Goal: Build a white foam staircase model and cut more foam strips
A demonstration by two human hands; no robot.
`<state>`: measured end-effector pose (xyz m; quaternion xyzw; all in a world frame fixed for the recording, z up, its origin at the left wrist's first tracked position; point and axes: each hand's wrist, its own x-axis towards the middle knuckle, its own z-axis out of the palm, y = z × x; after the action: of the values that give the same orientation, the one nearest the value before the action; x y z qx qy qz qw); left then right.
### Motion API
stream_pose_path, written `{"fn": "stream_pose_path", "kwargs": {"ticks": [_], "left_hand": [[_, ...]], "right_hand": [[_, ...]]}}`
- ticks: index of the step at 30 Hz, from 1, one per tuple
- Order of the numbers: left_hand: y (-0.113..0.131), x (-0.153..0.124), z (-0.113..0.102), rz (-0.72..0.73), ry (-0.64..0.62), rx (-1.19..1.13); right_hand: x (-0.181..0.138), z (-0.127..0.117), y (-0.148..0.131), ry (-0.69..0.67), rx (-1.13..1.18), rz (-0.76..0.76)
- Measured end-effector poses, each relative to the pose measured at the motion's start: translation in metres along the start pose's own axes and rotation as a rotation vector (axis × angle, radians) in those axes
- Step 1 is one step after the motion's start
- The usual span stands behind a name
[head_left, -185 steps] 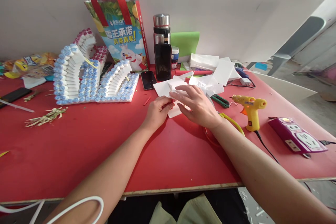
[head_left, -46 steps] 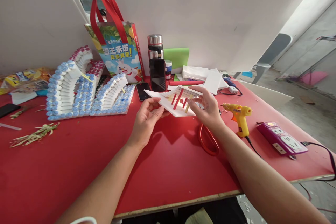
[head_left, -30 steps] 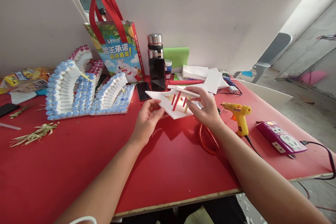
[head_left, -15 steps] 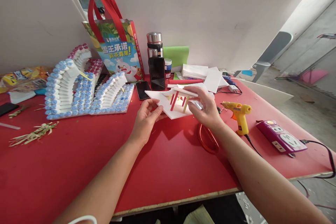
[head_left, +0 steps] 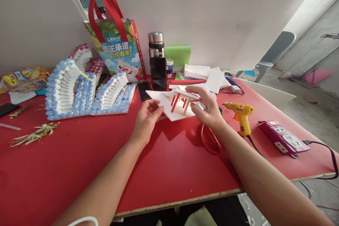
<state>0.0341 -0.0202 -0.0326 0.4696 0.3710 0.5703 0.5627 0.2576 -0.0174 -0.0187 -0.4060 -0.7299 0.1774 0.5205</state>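
A small white foam-board model (head_left: pixel 174 105) with red and yellow stick pillars is held up over the red table (head_left: pixel 79 162), tilted. My left hand (head_left: pixel 146 121) grips the near left edge of its base between thumb and fingers. My right hand (head_left: pixel 208 109) pinches the model's upper slab on the right side. Both hands are closed on the model. Red-handled scissors (head_left: pixel 209 140) lie on the table just under my right wrist.
A yellow glue gun (head_left: pixel 241 116) stands right of my hands, with a purple power strip (head_left: pixel 284 140) beyond. A blue-and-white stepped model (head_left: pixel 84 86), printed bag (head_left: pixel 118 47), flask (head_left: pixel 156 44), two phones (head_left: pixel 158 73) and white foam pieces (head_left: pixel 206 74) fill the back. White boards wall the table.
Six seconds ago both hands pressed white pieces flat on the table; since then the model has been lifted. Over the last second it stays held, tilting slightly.
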Motion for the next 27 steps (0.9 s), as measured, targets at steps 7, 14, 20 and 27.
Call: {"fn": "stream_pose_path", "kwargs": {"ticks": [7,14,20,27], "left_hand": [[-0.008,0.002,-0.001,-0.084,0.043,0.116],[-0.014,0.006,-0.006,-0.172,0.088,0.188],[-0.002,0.001,0.000,-0.078,0.035,0.090],[0.013,-0.009,0.008,0.093,-0.114,0.138]], "right_hand": [[0.001,-0.004,0.005,-0.138,-0.099,0.096],[0.001,-0.003,0.006,-0.184,-0.138,0.063],[-0.001,0.000,0.006,-0.110,-0.048,0.020],[0.000,0.001,0.011,0.050,0.177,0.149]]}}
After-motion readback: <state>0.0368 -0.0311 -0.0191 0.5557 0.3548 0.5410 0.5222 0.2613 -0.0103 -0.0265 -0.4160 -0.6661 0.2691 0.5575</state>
